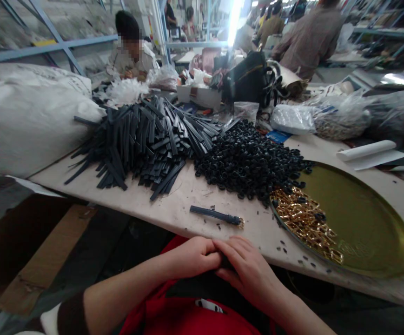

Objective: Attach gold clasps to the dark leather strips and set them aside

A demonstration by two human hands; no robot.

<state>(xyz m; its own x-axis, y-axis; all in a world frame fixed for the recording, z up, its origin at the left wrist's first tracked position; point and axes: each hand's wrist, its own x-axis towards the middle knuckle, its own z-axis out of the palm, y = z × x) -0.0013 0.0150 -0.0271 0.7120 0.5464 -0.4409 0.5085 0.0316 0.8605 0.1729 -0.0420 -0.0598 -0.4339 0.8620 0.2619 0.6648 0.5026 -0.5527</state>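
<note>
My left hand rests at the table's front edge with its fingers curled in, and no object shows in it. Against it lies my right hand, fingers stretched out and touching the left one's knuckles. Just beyond both hands, a short black strap with a gold buckle at its right end lies flat on the table, touched by neither. Behind it are a pile of long black strips and a heap of small black loops.
At the right, a gold oval tray holds many gold buckles. Dark scraps dot the pale table. A white sack bulges at the left above a cardboard box. Across the table sits a person, behind a black bag and plastic packs.
</note>
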